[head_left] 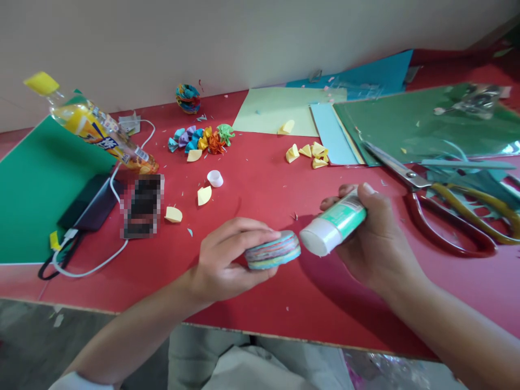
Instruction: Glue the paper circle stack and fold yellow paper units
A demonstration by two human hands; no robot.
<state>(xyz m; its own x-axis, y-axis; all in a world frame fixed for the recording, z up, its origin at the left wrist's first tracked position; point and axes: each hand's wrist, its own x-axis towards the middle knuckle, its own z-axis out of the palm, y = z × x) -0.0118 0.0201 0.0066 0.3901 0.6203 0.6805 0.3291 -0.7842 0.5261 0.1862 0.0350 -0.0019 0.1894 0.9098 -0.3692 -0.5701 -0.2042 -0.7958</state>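
My left hand [229, 260] is closed around a thick round stack of coloured paper layers [274, 252], its striped edge turned to the right. A green and white glue stick [336, 223] is gripped in my right hand [371, 238], with its white end tilted down toward the stack but apart from it. On the red table [260, 189] lies a small white cap [215, 178]. Folded pale yellow paper pieces lie near it, one of them a wedge [204, 195], and several more in a cluster [319, 154] farther right.
Left stand a drink bottle [105, 132], a blurred-out phone [143, 208], a black device [91, 203] and a white cable. Coloured paper rosettes [203, 140] and a paper ball [188, 98] lie behind. Right are large scissors [414, 181] and paper sheets [406, 124].
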